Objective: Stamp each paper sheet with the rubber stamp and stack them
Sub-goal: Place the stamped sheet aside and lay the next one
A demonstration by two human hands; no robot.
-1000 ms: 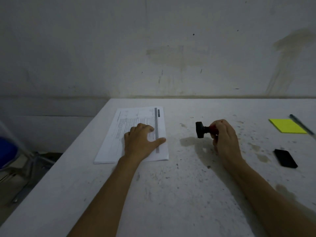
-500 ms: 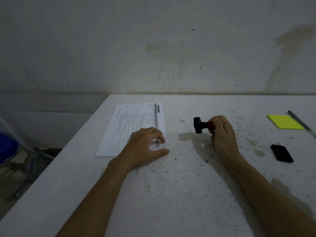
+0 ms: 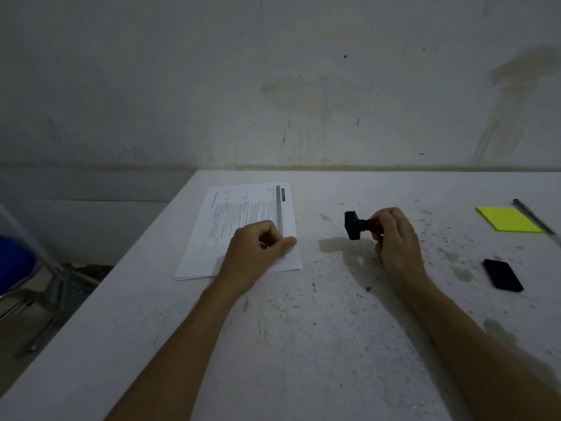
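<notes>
Our left hand (image 3: 256, 250) pinches the paper stack (image 3: 243, 229) at its near edge; our right hand (image 3: 394, 238) grips the rubber stamp (image 3: 356, 225) sideways above the worktop (image 3: 303, 344).

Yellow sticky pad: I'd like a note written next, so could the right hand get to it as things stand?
Probably not yet: bare table lies between the right hand and the sticky pad, but its grip is on the rubber stamp.

On the stained white table (image 3: 303, 344), the left hand (image 3: 255, 256) rests with curled fingers on the printed paper stack (image 3: 239, 214), while the right hand (image 3: 394, 238) grips the rubber stamp (image 3: 355, 225) sideways above the surface, near a yellow sticky-note pad (image 3: 508, 219), pen (image 3: 534, 218) and black phone (image 3: 502, 275).
</notes>
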